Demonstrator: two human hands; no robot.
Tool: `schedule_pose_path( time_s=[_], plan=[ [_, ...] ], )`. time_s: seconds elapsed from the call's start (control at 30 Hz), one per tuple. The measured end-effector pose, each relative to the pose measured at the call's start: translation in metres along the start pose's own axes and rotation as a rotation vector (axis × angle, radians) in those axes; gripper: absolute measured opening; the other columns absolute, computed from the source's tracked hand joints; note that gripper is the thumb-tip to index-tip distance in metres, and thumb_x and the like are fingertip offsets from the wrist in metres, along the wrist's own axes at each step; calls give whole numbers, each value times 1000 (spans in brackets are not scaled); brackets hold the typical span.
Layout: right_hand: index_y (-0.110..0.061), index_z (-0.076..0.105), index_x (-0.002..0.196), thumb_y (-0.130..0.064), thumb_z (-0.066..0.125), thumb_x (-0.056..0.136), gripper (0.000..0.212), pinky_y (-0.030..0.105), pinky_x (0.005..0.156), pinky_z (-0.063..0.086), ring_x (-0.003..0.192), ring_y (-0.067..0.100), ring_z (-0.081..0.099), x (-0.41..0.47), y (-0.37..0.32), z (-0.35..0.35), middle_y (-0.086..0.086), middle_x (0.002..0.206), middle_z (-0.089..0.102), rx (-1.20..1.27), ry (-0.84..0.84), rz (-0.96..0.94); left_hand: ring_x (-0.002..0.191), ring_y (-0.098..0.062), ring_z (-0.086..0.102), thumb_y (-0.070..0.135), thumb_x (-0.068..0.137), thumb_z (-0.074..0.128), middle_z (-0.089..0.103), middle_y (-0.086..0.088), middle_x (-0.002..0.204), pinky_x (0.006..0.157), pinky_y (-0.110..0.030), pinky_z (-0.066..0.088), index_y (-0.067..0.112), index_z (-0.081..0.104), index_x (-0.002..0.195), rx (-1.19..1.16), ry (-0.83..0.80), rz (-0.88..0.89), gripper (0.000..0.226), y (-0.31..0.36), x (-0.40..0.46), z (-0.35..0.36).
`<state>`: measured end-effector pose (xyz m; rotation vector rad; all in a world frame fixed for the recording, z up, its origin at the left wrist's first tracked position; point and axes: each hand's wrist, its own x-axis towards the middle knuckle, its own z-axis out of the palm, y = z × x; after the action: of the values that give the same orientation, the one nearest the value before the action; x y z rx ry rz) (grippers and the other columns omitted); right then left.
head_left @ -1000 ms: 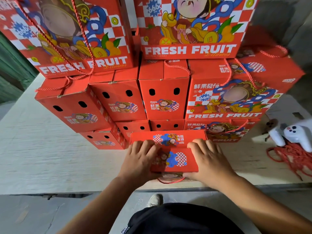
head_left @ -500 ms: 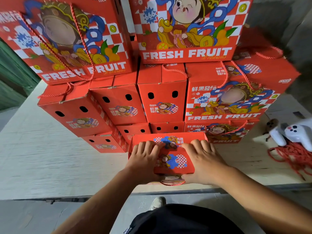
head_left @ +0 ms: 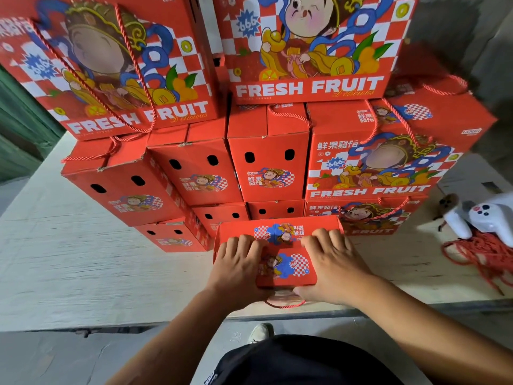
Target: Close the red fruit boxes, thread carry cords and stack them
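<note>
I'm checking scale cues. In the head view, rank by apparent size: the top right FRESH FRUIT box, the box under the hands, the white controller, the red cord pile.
1. Top right FRESH FRUIT box.
2. Box under the hands.
3. White controller and red cord pile: both cropped at the edge, so left unranked.

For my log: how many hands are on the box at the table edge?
2: left hand on the box's left side, right hand on its right side.
</note>
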<state>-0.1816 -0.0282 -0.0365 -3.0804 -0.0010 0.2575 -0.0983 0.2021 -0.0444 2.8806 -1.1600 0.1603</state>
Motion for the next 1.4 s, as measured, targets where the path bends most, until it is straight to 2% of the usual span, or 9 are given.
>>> schedule_pose_path(
  time_s=[0.1,0.2,0.3,0.37,0.6,0.77,0.97,1.23,1.4],
  plan=[
    [-31,32,127,-100,36,61,96,41,92,30,107,22,31,2,4,-3,-6,116,31,38,-78,-30,87,-28,54,85,52,72,57,-4,104,74,-41,47,17,59,114,5,31,18,93,-1,-2,1],
    [-38,43,106,-95,21,78,67,35,83,32,105,17,38,16,20,-26,-16,105,41,371,-128,11,88,-28,52,82,52,75,55,-4,106,73,-42,47,18,58,111,-5,96,24,89,-1,-9,5],
    [-44,50,134,-65,44,97,43,38,95,40,117,18,39,34,36,-44,-12,120,42,332,-82,-14,91,-28,53,79,53,81,57,-3,109,77,-43,49,19,61,117,-9,140,27,90,0,-15,8],
    [-45,35,153,-55,58,98,60,43,106,38,125,18,33,44,38,-53,-12,133,36,301,-201,-27,93,-28,54,78,55,82,58,-4,110,78,-44,50,20,59,122,-22,167,37,92,1,-18,10],
    [-40,31,158,-47,67,96,73,49,106,41,143,32,26,64,23,-72,-6,157,37,92,-364,-75,96,-28,53,80,62,77,57,-4,116,82,-43,48,21,58,133,-6,220,74,95,-2,-24,15],
    [-34,31,157,-41,65,99,68,48,96,49,134,28,32,59,16,-65,-3,153,40,-1,-298,-88,107,-26,54,83,72,68,56,-2,125,94,-42,46,24,52,147,-27,201,100,98,-3,-25,17],
    [-35,23,161,-43,59,102,69,51,103,46,145,33,22,60,19,-64,-1,162,31,-25,-330,-94,121,-26,54,81,77,65,54,-1,136,109,-44,40,20,49,150,-83,214,138,97,-5,-19,21],
    [-30,10,163,-43,58,102,79,49,97,47,146,37,23,62,5,-70,5,159,36,-163,-350,-67,115,-31,53,65,91,68,51,-6,129,107,-45,43,27,45,154,-68,431,209,78,-3,-37,45],
    [-30,10,163,-41,58,103,78,50,98,48,145,37,24,62,7,-70,3,159,38,-137,-344,-79,146,-34,41,72,78,69,49,-6,149,126,-55,24,30,23,166,-108,296,73,108,5,-33,36]
  ],
)
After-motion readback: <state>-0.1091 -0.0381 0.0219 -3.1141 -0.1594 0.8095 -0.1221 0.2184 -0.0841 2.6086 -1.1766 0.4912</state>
